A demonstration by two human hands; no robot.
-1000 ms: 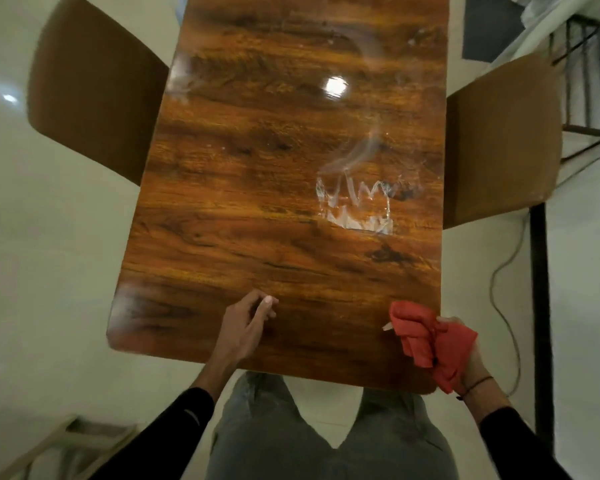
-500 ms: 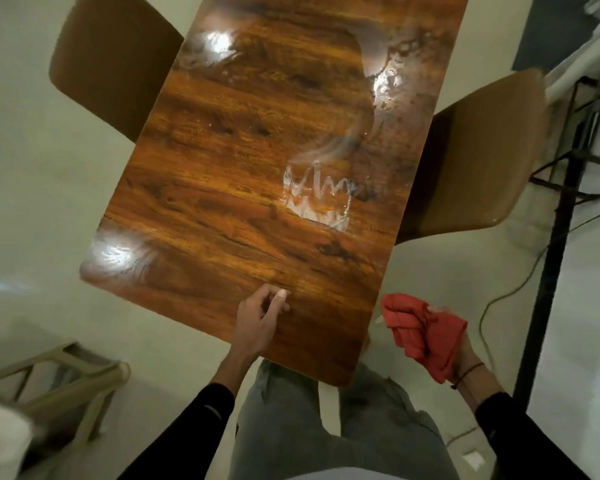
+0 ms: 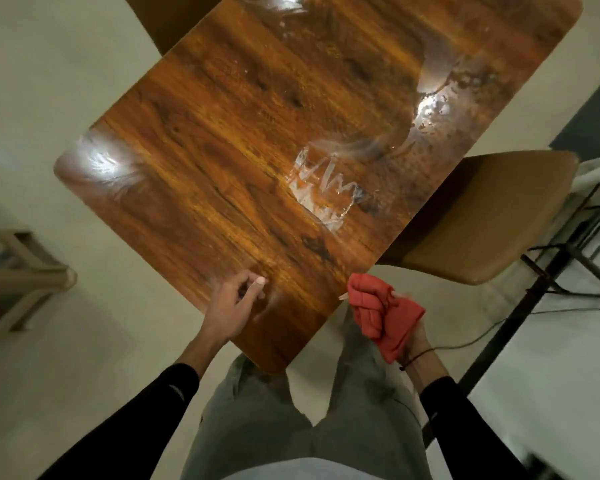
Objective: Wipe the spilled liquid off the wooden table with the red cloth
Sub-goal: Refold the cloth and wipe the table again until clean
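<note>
Head view shows the right hand [image 3: 400,318] gripping the bunched red cloth [image 3: 378,315] just off the wooden worktop's [image 3: 243,140] near edge, nearer the spilled liquid [image 3: 323,194] lying ahead toward the right edge, while the left hand [image 3: 232,306] rests loosely curled, holding nothing, on the near corner.
</note>
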